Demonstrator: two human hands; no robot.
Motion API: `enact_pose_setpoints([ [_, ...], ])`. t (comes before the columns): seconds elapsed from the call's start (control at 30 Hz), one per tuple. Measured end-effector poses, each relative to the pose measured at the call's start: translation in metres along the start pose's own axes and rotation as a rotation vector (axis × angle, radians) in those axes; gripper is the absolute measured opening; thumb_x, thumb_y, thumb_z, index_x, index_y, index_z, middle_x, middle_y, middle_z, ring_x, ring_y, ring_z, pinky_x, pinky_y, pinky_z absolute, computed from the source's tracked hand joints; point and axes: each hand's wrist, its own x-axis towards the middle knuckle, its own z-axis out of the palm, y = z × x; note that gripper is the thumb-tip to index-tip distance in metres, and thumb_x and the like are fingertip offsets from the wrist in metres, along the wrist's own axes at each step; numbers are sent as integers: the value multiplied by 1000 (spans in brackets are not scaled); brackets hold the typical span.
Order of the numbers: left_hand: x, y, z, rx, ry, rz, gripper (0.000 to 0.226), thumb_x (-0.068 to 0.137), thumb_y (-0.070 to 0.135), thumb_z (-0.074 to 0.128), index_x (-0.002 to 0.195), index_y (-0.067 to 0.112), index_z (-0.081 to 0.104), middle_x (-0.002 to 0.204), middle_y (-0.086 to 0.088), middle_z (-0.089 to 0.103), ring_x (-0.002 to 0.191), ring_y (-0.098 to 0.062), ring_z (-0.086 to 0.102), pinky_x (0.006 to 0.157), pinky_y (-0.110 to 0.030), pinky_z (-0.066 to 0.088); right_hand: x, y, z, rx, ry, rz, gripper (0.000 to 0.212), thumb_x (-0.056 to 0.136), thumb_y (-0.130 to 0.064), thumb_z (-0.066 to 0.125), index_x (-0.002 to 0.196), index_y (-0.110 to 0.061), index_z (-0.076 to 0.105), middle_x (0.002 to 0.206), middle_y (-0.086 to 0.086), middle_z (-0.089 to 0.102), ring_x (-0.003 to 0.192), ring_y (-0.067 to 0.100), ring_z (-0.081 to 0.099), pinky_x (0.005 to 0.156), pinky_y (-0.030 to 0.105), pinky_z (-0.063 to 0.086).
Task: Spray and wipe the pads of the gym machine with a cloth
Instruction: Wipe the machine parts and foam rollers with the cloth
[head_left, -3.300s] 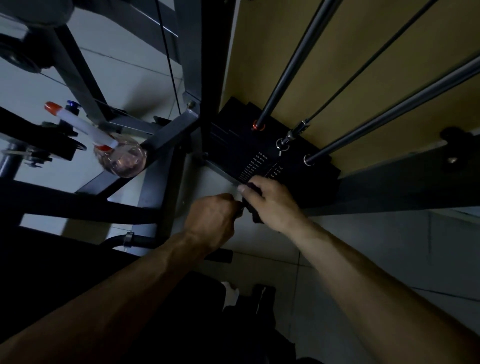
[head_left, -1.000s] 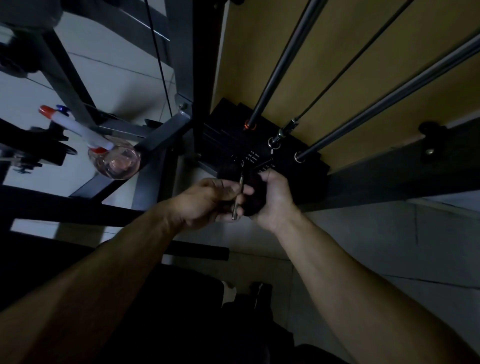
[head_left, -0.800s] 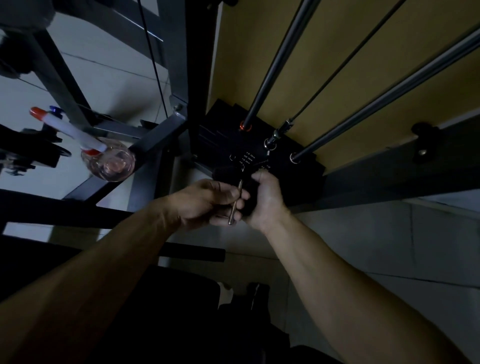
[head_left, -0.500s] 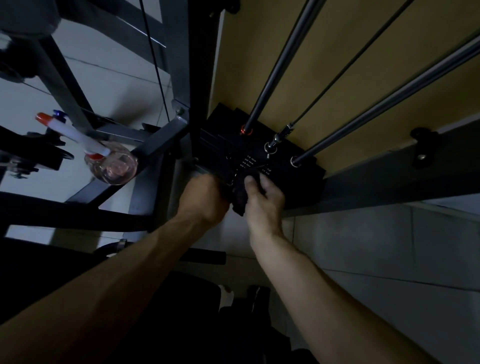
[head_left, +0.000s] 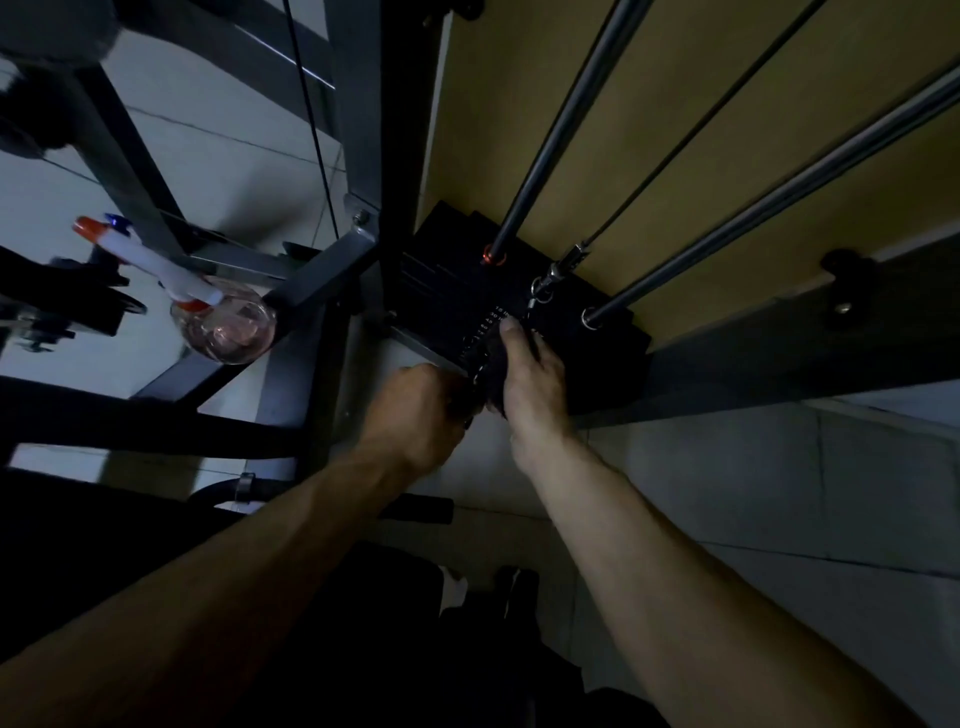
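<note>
The spray bottle (head_left: 208, 312) sits against the frame (head_left: 322, 270), well left of both hands, neck slanting up-left, nearer the left hand (head_left: 418, 410). That hand curls at the lower edge of the weight stack (head_left: 452, 291); whether it holds anything cannot be told. The right hand (head_left: 532, 379), fingers straight, presses the dark cloth (head_left: 491, 382) against the stack.

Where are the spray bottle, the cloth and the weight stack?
spray bottle (head_left: 223, 330), head view, on its clear round body.
cloth (head_left: 492, 387), head view, on its dark bunched edge.
weight stack (head_left: 447, 291), head view, on the top plate's left part.
</note>
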Motion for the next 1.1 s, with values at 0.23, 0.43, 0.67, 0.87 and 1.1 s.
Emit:
enact_pose_setpoints([
  [0.23, -8, -7, -16, 456, 95, 259, 28, 106, 34, 48, 127, 33, 67, 117, 7, 66, 101, -12, 63, 74, -22, 32, -3, -1, -15, -678, -185, -545, 24, 100, -39, 61, 79, -28, 60, 70, -10, 62, 67, 4, 61, 59, 24, 47],
  [0.43, -3, 0, 1, 59, -69, 28, 23, 103, 32, 59, 122, 29, 71, 114, 8, 69, 93, -6, 61, 79, -21, 45, -3, -6, 1, -196, 104, -162, 33, 95, -34, 60, 67, -17, 63, 64, -2, 64, 62, 17, 61, 63, 40, 52],
  [0.67, -2, 6, 11, -228, -67, -111, 18, 93, 10, 68, 77, 17, 73, 67, 6, 69, 54, 0, 63, 53, -11, 45, -18, 11, 11, -105, 183, -176, 67, 90, -56, 71, 139, -12, 60, 138, 11, 64, 129, 22, 61, 107, 40, 53],
  [0.87, 1, 1, 17, -240, -71, -192, 13, 100, 15, 62, 93, 15, 73, 82, 1, 71, 63, -2, 66, 55, -13, 49, -20, 19, -10, -471, 113, -387, 27, 96, -29, 72, 119, -15, 69, 117, 2, 71, 110, 11, 66, 97, 35, 57],
  [1.1, 25, -12, -4, 134, 43, -151, 22, 102, 36, 59, 117, 28, 72, 113, 4, 72, 100, -15, 67, 81, -31, 53, -10, 18, -71, -979, 132, -434, 29, 86, -61, 62, 92, -32, 61, 93, -4, 59, 93, 17, 56, 80, 39, 54],
])
